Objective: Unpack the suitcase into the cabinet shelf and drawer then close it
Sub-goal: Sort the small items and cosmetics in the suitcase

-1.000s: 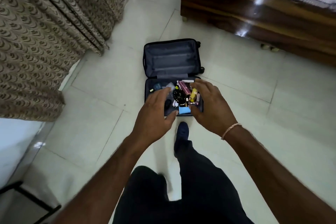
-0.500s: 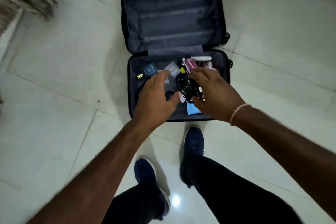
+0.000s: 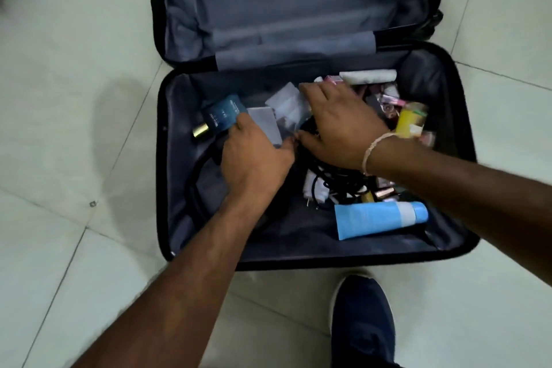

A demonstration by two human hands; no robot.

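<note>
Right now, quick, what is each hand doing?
Left hand: fingers curl down by the blue bottle; a grip cannot be told.
Right hand: open, fingers spread flat over the black cables.

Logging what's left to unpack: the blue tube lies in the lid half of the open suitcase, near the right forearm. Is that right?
Not quite. The head view shows the blue tube lying in the near, item-filled half of the suitcase, not the lid half, which holds nothing visible. It does lie near the right forearm.
</note>
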